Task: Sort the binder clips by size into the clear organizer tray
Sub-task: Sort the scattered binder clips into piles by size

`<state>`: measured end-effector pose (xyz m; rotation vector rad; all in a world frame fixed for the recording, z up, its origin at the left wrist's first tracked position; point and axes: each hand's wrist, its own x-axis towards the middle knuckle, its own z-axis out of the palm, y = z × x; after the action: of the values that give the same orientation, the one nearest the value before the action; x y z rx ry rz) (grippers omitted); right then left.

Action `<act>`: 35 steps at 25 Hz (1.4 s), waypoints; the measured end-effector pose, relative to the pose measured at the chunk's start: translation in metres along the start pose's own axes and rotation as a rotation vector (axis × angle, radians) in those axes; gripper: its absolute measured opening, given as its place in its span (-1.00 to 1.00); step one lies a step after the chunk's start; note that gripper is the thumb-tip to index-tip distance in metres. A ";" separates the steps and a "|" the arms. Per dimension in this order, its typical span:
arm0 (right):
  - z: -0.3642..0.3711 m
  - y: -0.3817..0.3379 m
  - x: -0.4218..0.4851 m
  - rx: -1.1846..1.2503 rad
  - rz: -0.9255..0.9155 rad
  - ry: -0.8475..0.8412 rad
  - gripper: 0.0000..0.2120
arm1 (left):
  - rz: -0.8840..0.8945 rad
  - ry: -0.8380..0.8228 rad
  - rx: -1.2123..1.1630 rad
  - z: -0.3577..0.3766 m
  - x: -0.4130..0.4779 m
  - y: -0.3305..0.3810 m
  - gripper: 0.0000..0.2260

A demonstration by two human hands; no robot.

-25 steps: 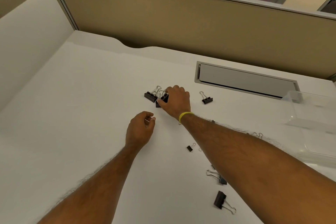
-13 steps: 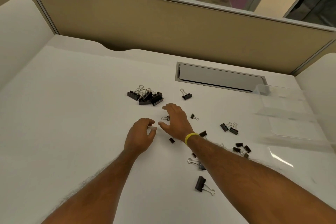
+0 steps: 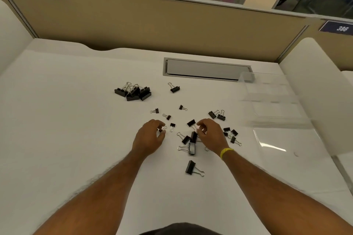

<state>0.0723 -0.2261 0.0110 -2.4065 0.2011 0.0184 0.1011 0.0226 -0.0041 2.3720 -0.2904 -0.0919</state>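
Left hand [image 3: 150, 138]: hovered low over the white desk [image 3: 76, 129]; thumb and forefinger closed narrow, pinching a small binder clip [image 3: 161, 130], wire loop pointing right and away.
Right hand [image 3: 212, 135]: hovered over the central cluster [image 3: 191, 145]; fingers curled, thumb and forefinger tips close together beside an upright black clip; actual grip could not be told. Yellow wristband [image 3: 226, 152] on the wrist.
Central cluster: lay between the hands, clips touching or overlapping; largest body ran near-to-far with wire handles pointing left; medium one beside it pointed its handles far-left.
Nearest large clip [image 3: 190, 167]: lay alone, closer to the person than the cluster; long axis near-to-far, slightly tilted; handles pointing right.
Pile of large clips [image 3: 133, 92]: heaped at the far left of the spread, bodies touching, handles pointing away.
Lone medium clip [image 3: 174, 89]: lay just right of the pile, apart from it; handles pointing far-left.
Loose small clips [image 3: 167, 116]: four, scattered beyond and between the hands, apart from one another, handles pointing various ways.
Medium pair [image 3: 217, 115]: lay side by side beyond the right hand, handles pointing away.
Small group [image 3: 231, 133]: gathered right of the right hand, partly hidden by it; count unclear.
Clear organizer tray [image 3: 267, 101]: stood at the far right of the desk, well apart from every clip; blurred, compartments not readable.
Surroundings: grey cable hatch [image 3: 206, 69] set in the desk beyond the clips; tan partition [image 3: 152, 25] behind.
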 end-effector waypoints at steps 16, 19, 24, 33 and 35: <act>0.019 -0.004 -0.043 -0.212 -0.054 -0.310 -0.50 | 0.026 -0.063 0.061 0.016 -0.026 0.019 -0.79; 0.018 -0.006 -0.045 -0.139 -0.044 -0.253 -0.54 | -0.014 -0.046 0.015 0.017 -0.028 0.021 -0.84; 0.027 -0.024 -0.053 0.297 0.082 0.005 -0.62 | -0.268 -0.193 -0.256 0.022 -0.027 0.051 -0.58; 0.010 -0.009 -0.066 0.024 -0.051 -0.223 -0.46 | -0.439 -0.192 -0.490 0.020 -0.017 0.054 -0.86; 0.009 0.003 -0.077 -0.154 -0.089 -0.327 -0.36 | -0.445 -0.165 -0.465 0.015 -0.019 0.044 -0.87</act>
<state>-0.0041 -0.2115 0.0082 -2.5193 -0.0611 0.3960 0.0728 -0.0140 0.0154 1.9273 0.1736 -0.5095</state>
